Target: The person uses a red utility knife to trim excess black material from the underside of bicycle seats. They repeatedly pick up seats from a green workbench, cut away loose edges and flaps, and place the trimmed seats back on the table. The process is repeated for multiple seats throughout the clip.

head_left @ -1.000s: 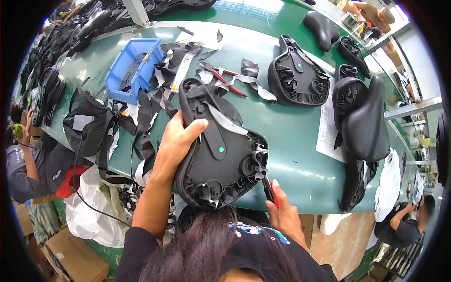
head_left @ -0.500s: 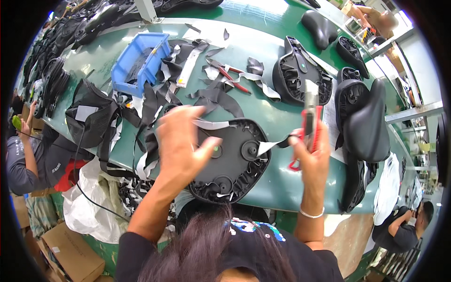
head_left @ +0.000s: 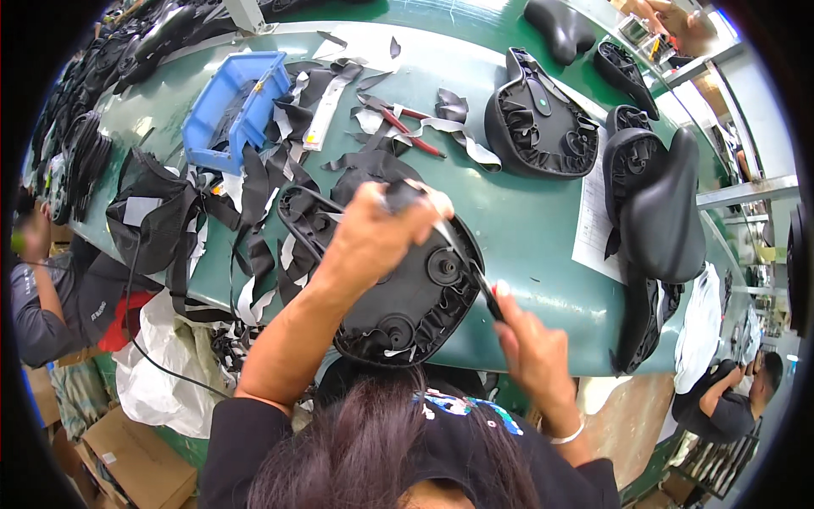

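A black bicycle saddle point(head_left: 407, 297) lies upside down on the green table point(head_left: 526, 212), its underside with gathered cover edges facing me. My left hand point(head_left: 373, 237) pinches a white-backed strip of cover material point(head_left: 445, 233) and pulls it up off the saddle. My right hand point(head_left: 530, 348) holds a dark-handled cutting tool point(head_left: 483, 284), its tip against the saddle's right edge where the strip comes off. My head and dark hair fill the lower middle.
Another upturned saddle point(head_left: 538, 127) and a stack of saddles point(head_left: 653, 204) lie to the right, near a paper sheet point(head_left: 593, 220). Red-handled pliers point(head_left: 398, 123), a blue bin point(head_left: 233, 106) and black and white offcuts point(head_left: 254, 195) litter the left. Other workers point(head_left: 51, 288) sit at both sides.
The right hand, raised with the tool half a second ago, has come down to the saddle's right edge. The left hand has closed on the strip and pulled it up.
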Motion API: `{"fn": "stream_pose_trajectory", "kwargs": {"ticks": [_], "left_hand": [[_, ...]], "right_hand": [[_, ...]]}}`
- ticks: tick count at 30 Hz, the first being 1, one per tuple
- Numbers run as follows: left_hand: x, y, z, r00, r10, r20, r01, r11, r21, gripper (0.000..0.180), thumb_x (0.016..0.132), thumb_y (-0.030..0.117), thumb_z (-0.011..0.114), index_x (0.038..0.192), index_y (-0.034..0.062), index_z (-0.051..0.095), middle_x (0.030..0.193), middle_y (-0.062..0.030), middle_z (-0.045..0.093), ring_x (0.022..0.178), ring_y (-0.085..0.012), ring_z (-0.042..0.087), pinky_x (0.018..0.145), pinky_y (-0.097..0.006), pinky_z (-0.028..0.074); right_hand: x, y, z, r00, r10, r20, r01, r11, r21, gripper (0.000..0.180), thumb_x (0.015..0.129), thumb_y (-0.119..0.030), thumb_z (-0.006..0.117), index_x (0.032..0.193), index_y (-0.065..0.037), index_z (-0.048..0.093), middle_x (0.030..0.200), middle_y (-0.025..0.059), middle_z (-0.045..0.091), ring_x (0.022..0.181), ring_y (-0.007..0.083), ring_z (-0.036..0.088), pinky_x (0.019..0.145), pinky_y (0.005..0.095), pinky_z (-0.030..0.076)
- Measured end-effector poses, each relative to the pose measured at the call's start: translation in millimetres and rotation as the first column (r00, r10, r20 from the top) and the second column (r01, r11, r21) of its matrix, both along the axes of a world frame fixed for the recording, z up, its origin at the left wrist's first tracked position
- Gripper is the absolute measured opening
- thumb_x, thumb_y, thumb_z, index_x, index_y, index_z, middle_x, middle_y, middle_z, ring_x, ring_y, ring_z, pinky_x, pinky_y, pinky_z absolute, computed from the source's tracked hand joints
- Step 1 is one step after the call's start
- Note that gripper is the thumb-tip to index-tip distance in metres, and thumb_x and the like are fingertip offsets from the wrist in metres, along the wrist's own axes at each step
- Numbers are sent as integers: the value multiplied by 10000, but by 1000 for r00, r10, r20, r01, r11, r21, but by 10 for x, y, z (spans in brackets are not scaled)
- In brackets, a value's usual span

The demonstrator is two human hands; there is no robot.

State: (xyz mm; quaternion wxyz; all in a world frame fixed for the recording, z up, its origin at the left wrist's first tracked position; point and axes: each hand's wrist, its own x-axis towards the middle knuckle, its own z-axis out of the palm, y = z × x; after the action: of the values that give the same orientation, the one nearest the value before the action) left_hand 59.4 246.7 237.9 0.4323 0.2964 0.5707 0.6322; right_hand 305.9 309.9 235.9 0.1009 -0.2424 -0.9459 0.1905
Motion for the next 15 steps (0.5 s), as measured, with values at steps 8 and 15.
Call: {"fn": "stream_pose_trajectory", "kwargs": {"ticks": [8, 15], "left_hand": [[-158, 108, 238, 691, 34, -722, 162, 966, 201, 380, 713, -25, 662, 1068, 52, 551, 938, -78, 632, 868, -213, 590, 798, -324, 466], [-410, 369, -148, 561, 444, -698, -288, 896, 338, 132, 641, 143, 726, 688, 48, 648, 712, -102, 574, 699, -255, 543, 662, -346, 435]], "right_hand": [[-295, 112, 57, 991, -134, -11, 134, 989, 66, 471, 869, -162, 592, 1326, -128, 480, 628, 114, 564, 471, 309, 527, 440, 401, 379], [-335, -49, 159, 983, -127, 132, 98, 973, 211, 464, 891, -202, 570, 1341, -154, 471, 583, 103, 558, 432, 286, 531, 411, 415, 366]]}}
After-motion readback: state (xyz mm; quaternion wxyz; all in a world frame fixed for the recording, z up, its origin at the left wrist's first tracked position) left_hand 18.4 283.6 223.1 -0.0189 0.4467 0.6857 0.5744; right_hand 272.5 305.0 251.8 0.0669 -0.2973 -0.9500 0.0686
